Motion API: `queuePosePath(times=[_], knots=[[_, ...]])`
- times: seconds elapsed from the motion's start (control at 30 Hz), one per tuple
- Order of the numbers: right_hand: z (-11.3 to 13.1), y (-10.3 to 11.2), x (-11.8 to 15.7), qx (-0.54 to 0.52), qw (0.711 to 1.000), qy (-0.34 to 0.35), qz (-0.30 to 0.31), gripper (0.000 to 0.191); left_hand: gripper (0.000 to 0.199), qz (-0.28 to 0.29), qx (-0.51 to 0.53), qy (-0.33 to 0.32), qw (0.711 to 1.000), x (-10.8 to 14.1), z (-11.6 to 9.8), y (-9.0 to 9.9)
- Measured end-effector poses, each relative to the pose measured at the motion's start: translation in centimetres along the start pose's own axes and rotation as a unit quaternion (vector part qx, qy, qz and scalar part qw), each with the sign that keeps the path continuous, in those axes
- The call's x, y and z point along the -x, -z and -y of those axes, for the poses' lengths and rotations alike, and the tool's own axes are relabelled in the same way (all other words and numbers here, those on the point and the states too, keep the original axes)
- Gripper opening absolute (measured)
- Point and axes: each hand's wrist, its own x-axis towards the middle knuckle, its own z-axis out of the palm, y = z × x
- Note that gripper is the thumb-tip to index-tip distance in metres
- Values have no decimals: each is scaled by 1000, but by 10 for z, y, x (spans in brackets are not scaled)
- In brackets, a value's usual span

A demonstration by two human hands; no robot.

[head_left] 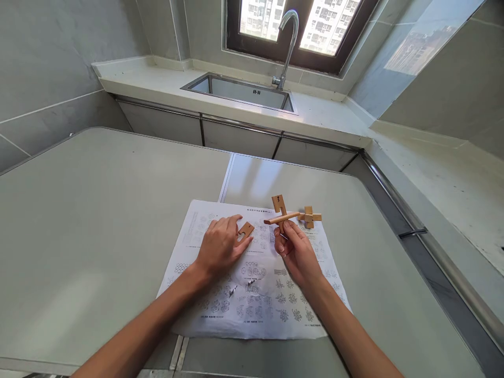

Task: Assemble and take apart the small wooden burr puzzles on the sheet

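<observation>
My right hand [295,249] is closed, thumb and fingers pinching a flat wooden puzzle piece [277,202] with a dark mark near its top and a slot in it. A slim wooden stick [289,217] lies across that piece at the slot. My left hand [222,244] is over the printed sheet, its thumb and index finger stretched apart around another flat wooden piece [247,229] with a cut-out. The near end of that piece is partly hidden by the hand. Just beyond my right hand is a cross-shaped set of interlocked wooden pieces [309,217].
A creased paper sheet [252,328] with printed diagrams lies beneath both hands on the pale table [98,220]. A seam [226,178] runs through the tabletop. Behind are a counter [157,86], a sink [240,97] and a faucet [290,42]; a ledge [444,173] borders the right side.
</observation>
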Motion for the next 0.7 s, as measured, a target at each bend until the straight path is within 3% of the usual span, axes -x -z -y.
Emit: queuePosePath(times=[0.23,0.53,0.7], knots=[[1,0,1,-8,1000,-7,1,28,9,23,0,-10,1000,-1,-1,1],[1,-1,1,-7,1000,-7,5,27,21,-30,77,-31,996,-1,-6,4],[1,-1,0,-10,1000,-7,1,27,22,-43,196,43,979,-2,-14,14]])
